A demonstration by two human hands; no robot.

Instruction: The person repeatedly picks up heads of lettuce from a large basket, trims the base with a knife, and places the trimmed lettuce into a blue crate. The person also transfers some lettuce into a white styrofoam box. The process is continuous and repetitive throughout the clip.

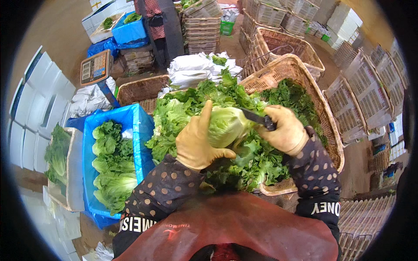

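Note:
My left hand (199,140), in a yellowish rubber glove, is against the left side of a pale green lettuce head (225,127), thumb below it and fingers spread upward. My right hand (284,129), gloved alike, grips a knife (253,115) by its dark handle; the blade lies at the stem end of the head. Loose lettuce leaves (176,114) are heaped beneath and around both hands. Darker leaves (294,98) fill part of a brown plastic crate (326,120) on the right. Left of my hands, a blue-lined box (140,146) holds several lettuce heads (114,182) in a column.
A scale (95,68) stands beyond the blue-lined box. White sacks (192,70) lie past the leaf heap. Stacked crates (202,32) and a person in a dark apron (166,29) are farther off. More crates (369,88) stand at right, white foam boxes (42,107) at left.

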